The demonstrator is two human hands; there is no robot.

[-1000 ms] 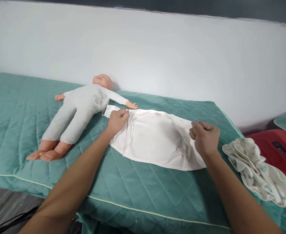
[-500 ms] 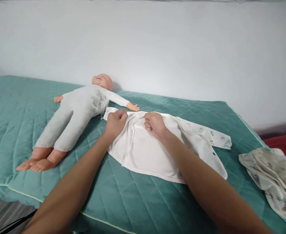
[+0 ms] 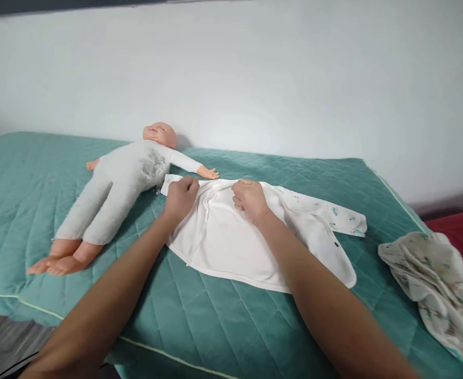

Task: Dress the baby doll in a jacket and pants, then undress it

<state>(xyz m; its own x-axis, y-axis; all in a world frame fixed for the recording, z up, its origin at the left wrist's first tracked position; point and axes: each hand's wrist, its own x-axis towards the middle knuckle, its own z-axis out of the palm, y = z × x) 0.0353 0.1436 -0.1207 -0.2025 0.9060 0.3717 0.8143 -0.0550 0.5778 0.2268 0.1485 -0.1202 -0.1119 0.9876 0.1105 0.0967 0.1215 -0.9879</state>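
Observation:
A white baby shirt [image 3: 231, 242] lies opened out on the green quilted bed cover, its plain inner side up and small coloured prints showing on the sleeves. Closed on its upper edge near the left sleeve is my left hand [image 3: 181, 199]. My right hand [image 3: 250, 200], fingers curled in, grips the cloth near the neckline. Both forearms reach in from below, and the right one covers part of the hem. Just left of the shirt a baby doll [image 3: 124, 173] with a white cloth body lies on its back, one arm stretched toward the left sleeve.
A crumpled printed cloth [image 3: 432, 289] lies at the bed's right edge, beside a red object [image 3: 458, 237]. The green bed cover [image 3: 200, 326] runs back to a white wall [image 3: 255, 79]. Grey floor [image 3: 6, 337] shows at the lower left.
The view has shifted slightly, so the shirt and doll appear a little further left. My right hand sits slightly further from my left; both stay closed on the shirt.

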